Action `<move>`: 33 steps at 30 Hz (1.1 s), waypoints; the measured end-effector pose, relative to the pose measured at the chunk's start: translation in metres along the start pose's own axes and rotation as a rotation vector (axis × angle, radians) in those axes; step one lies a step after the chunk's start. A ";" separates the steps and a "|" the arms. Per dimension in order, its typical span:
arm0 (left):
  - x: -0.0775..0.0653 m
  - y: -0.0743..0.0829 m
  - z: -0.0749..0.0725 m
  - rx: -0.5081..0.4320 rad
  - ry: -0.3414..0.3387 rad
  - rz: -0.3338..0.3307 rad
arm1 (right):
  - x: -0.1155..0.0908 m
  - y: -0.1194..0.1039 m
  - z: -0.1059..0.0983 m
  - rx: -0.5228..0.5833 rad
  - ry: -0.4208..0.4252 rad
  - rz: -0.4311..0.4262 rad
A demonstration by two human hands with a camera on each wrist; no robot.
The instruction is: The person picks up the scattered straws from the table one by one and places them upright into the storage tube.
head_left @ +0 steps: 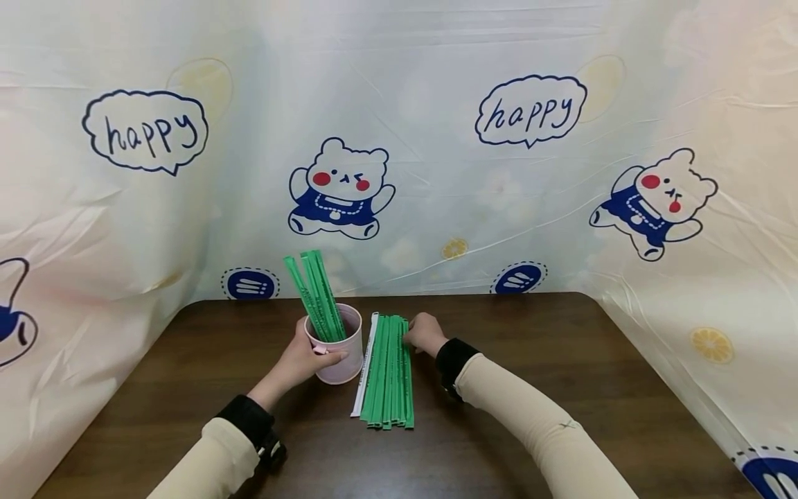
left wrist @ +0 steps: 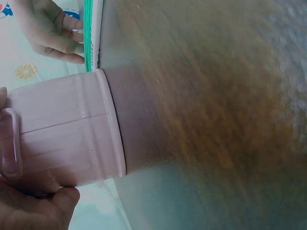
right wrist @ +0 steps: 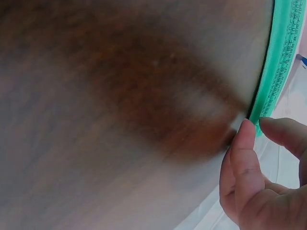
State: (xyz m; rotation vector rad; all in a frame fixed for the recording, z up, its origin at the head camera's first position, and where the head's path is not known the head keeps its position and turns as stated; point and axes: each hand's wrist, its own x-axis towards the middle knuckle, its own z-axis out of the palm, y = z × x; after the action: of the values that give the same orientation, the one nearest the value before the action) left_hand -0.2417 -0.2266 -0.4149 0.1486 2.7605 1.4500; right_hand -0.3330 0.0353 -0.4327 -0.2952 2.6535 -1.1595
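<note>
My left hand [head_left: 308, 357] holds a pink metal bucket [head_left: 349, 364] around its side, with the thumb across the front. Several green wrapped straws [head_left: 319, 298] lean to the left inside the bucket. To its right, more green wrapped straws [head_left: 386, 374] lie side by side on the table, with a white wrapped straw [head_left: 366, 367] along their left edge. At the far right end of that row, my right hand [head_left: 427, 334] pinches the tip of the outermost green straw [right wrist: 278, 62] between thumb and forefinger. In the left wrist view, the bucket's small wire handle [left wrist: 14, 143] shows.
The brown wooden table [head_left: 499, 430] has rounded far corners. Behind it hangs a pale curtain [head_left: 436, 194] printed with bears and "happy" bubbles, which also runs down both sides. Each wrist wears a black band [head_left: 458, 360].
</note>
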 end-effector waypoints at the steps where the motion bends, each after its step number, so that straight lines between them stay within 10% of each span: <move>1: 0.000 0.000 0.000 0.002 0.000 0.002 | 0.000 0.000 0.000 -0.004 0.001 -0.005; 21: 0.001 0.001 0.001 0.001 -0.001 -0.008 | -0.004 -0.002 -0.002 -0.059 0.013 -0.045; 33: -0.002 0.000 0.002 0.004 0.003 -0.006 | -0.004 -0.006 -0.051 0.063 0.054 0.054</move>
State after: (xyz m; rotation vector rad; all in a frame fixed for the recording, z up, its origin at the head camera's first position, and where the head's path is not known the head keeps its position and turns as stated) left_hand -0.2396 -0.2254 -0.4162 0.1379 2.7635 1.4447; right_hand -0.3430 0.0680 -0.3938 -0.1823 2.6465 -1.2483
